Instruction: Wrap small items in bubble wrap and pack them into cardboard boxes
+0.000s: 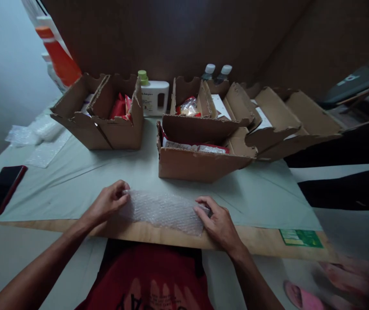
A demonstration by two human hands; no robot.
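A strip of clear bubble wrap (163, 210) stretches between my two hands over the front edge of the table. My left hand (112, 199) pinches its left end between thumb and fingers. At the other end, my right hand (215, 219) grips the wrap, thumb on top and fingers curled behind. The wrap hangs slightly slanted, its lower edge over the bare wooden border. Just behind it stands a cardboard box (197, 165) holding a flat red and white packet (194, 147).
More open cardboard boxes (116, 133) line the back, with a white bottle (155, 98) among them. A phone (1, 189) and spare bubble wrap (42, 133) lie left. A green card (300, 238) rests on the front right edge. Another person's dark-clothed legs (349, 185) are at right.
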